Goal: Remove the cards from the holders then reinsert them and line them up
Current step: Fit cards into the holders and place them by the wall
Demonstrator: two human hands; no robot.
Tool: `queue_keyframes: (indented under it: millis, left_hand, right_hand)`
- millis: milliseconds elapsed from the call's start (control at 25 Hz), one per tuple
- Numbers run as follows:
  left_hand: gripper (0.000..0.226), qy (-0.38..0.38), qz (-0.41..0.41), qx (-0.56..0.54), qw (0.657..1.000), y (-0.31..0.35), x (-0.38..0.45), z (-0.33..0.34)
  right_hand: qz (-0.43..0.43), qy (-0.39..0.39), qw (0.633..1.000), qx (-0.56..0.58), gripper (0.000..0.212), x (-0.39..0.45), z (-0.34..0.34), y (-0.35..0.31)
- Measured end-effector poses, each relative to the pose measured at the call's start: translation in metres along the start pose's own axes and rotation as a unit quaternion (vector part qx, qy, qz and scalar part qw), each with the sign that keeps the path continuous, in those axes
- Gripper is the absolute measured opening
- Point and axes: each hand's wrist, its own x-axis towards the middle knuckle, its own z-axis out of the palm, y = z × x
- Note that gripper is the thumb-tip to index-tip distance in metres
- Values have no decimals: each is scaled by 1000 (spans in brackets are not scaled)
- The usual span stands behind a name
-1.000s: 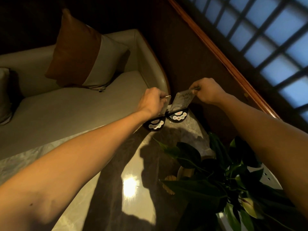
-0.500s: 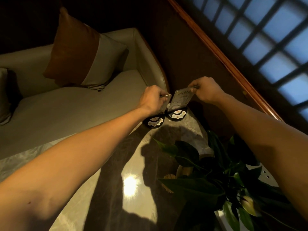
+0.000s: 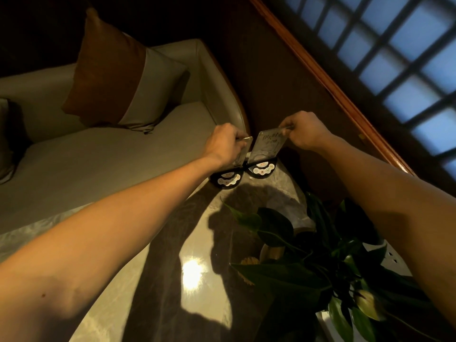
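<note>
Two black half-round holders stand side by side at the far end of the marble table, the left holder (image 3: 226, 180) and the right holder (image 3: 262, 169). An upright card rises from each. My left hand (image 3: 225, 144) grips the top of the left card (image 3: 243, 151), which is seen nearly edge-on and mostly hidden by the hand. My right hand (image 3: 304, 130) pinches the top right corner of the right card (image 3: 267, 146), a pale card with faint writing; its lower edge sits at the holder's slot.
A potted plant (image 3: 308, 255) with dark leaves fills the table's near right part. The glossy marble table (image 3: 197, 292) reflects a lamp. A grey sofa (image 3: 98, 156) with an orange-and-grey cushion (image 3: 118, 75) lies left. A dark wall and latticed window (image 3: 394, 45) run along the right.
Both hands stay on the cards' tops. The right card has tilted a little more upright over its holder; the rest of the shift comes from the camera.
</note>
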Motion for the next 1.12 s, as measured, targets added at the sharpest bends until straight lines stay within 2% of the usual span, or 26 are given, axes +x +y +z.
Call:
queue_keyframes:
  millis: [640, 1120]
  left_hand:
    - [20, 25, 9, 14, 1000, -7, 0, 1]
    - [24, 10, 21, 10, 1000, -1, -2, -2]
  right_hand:
    - [-6, -2, 1000, 2, 29, -2, -2, 5]
    - [-7, 1, 1000, 21, 29, -3, 2, 9]
